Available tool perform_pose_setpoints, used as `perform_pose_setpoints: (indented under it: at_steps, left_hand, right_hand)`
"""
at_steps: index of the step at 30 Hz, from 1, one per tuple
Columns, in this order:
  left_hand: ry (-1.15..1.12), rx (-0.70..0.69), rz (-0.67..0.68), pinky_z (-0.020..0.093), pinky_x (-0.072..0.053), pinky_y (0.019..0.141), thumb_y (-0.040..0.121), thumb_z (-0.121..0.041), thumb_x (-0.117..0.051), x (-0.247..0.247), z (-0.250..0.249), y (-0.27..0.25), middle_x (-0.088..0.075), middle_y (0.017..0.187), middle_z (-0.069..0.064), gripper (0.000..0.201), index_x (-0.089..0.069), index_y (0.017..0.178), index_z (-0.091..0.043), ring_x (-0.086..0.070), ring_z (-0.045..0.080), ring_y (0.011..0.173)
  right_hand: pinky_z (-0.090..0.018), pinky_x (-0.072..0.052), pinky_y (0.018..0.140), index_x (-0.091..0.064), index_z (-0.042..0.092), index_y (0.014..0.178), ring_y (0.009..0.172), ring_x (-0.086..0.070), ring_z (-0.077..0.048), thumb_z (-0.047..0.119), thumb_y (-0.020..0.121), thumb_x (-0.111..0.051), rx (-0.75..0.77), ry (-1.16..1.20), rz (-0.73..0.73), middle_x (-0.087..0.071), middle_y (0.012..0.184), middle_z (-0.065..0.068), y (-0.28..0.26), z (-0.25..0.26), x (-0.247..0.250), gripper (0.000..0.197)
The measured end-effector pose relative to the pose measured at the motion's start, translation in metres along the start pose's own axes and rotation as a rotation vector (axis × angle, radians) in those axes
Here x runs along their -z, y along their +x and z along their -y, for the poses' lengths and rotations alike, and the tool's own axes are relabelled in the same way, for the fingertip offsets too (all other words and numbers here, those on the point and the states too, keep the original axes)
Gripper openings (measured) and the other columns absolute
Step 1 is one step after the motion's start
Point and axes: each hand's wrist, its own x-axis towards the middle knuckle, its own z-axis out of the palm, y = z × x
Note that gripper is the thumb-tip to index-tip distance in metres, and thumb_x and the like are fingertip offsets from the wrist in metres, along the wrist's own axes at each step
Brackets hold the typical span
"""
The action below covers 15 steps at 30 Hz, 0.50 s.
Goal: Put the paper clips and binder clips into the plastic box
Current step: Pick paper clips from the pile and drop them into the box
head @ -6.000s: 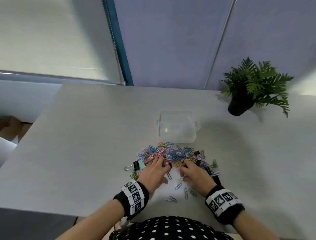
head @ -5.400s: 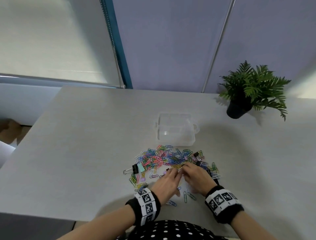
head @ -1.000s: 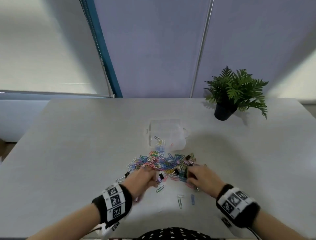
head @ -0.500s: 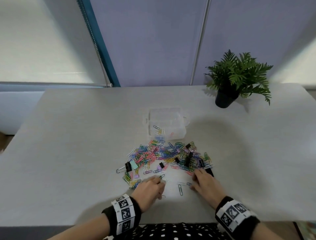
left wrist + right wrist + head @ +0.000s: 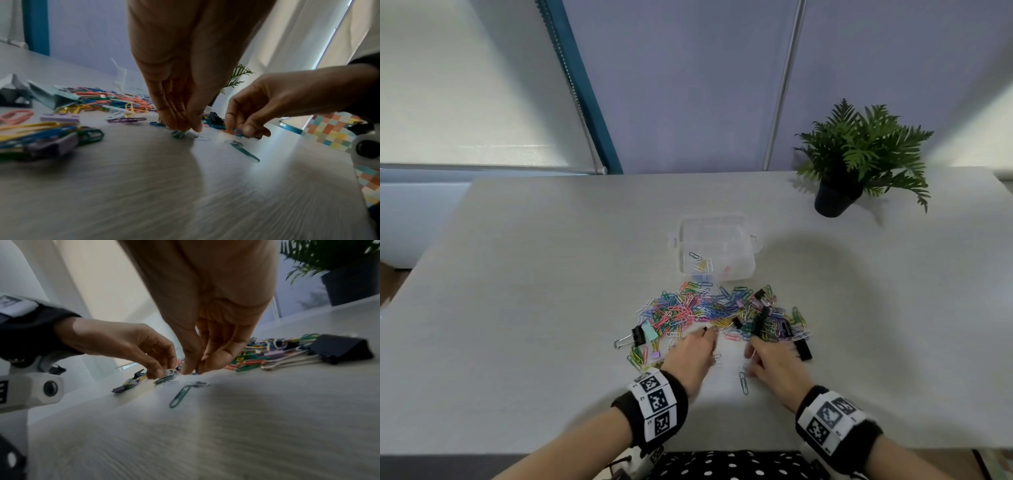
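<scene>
A clear plastic box stands open in the table's middle with a few paper clips in it. Just in front lies a pile of coloured paper clips mixed with binder clips. My left hand is at the pile's near edge; in the left wrist view its bunched fingertips pinch loose clips on the table. My right hand is beside it and pinches a blue clip between thumb and fingers. A teal clip lies loose near the right hand.
A black-and-teal binder clip lies left of the pile and a large black one to its right. A potted fern stands at the far right of the table. The table's front edge is close behind my wrists.
Since six seconds ago a few clips have landed in the box. In the last half second both hands moved forward to the pile's near edge and closer together.
</scene>
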Motion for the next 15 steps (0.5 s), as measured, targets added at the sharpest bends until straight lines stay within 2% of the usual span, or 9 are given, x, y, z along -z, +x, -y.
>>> perform_pose_setpoints:
  at_steps: [3,5,7,10,13,15]
  left_hand:
    - [0.06,0.028,0.044,0.043,-0.049,0.082,0.086,-0.008,-0.053,-0.002,-0.008,0.0,-0.053,0.113,0.012,0.03,-0.044,0.114,-0.007,-0.056,0.034,0.101]
    - [0.092,0.014,0.041,0.04,-0.045,0.084,0.087,-0.009,-0.052,-0.002,-0.012,-0.001,-0.051,0.117,0.013,0.029,-0.045,0.115,-0.006,-0.052,0.031,0.108]
    - [0.108,-0.004,0.031,0.038,-0.045,0.085,0.088,-0.007,-0.05,-0.002,-0.013,-0.002,-0.049,0.12,0.012,0.027,-0.046,0.115,-0.004,-0.049,0.029,0.112]
    - [0.113,-0.005,0.017,0.039,-0.047,0.083,0.088,-0.007,-0.047,-0.002,-0.012,-0.002,-0.047,0.118,0.011,0.024,-0.047,0.112,-0.006,-0.048,0.028,0.111]
    - [0.15,0.008,0.013,0.041,-0.05,0.079,0.088,-0.01,-0.049,-0.003,-0.01,-0.004,-0.045,0.118,0.01,0.023,-0.048,0.111,-0.007,-0.044,0.027,0.113]
    - [0.179,-0.002,0.005,0.041,-0.052,0.08,0.088,-0.009,-0.049,-0.004,-0.008,-0.005,-0.044,0.12,0.01,0.029,-0.045,0.116,-0.008,-0.044,0.027,0.114]
  right_hand:
    - [-0.036,-0.043,0.07,-0.042,0.02,0.085,0.082,-0.058,-0.025,0.015,0.077,-0.064,-0.022,-0.031,0.05,-0.062,0.082,-0.001,0.002,0.002,-0.007,0.024]
    - [-0.034,-0.039,0.068,-0.039,0.018,0.087,0.084,-0.056,-0.025,0.019,0.074,-0.067,-0.02,-0.093,0.045,-0.059,0.089,-0.004,0.001,0.004,-0.012,0.031]
    - [-0.031,-0.034,0.068,-0.035,0.018,0.088,0.094,-0.053,-0.025,0.018,0.076,-0.065,0.01,-0.186,0.024,-0.057,0.101,-0.006,-0.001,0.005,-0.017,0.033]
    - [-0.029,-0.03,0.07,-0.033,0.019,0.087,0.102,-0.047,-0.022,0.013,0.08,-0.059,0.055,-0.247,-0.008,-0.051,0.109,-0.005,-0.005,0.005,-0.023,0.028]
    - [-0.028,-0.031,0.07,-0.036,0.019,0.083,0.104,-0.043,-0.02,0.012,0.082,-0.057,0.059,-0.243,-0.03,-0.046,0.107,-0.003,-0.005,0.0,-0.023,0.022]
    - [-0.027,-0.033,0.069,-0.043,0.016,0.084,0.104,-0.044,-0.019,0.012,0.083,-0.057,0.055,-0.257,-0.049,-0.046,0.107,-0.003,-0.005,-0.003,-0.021,0.015]
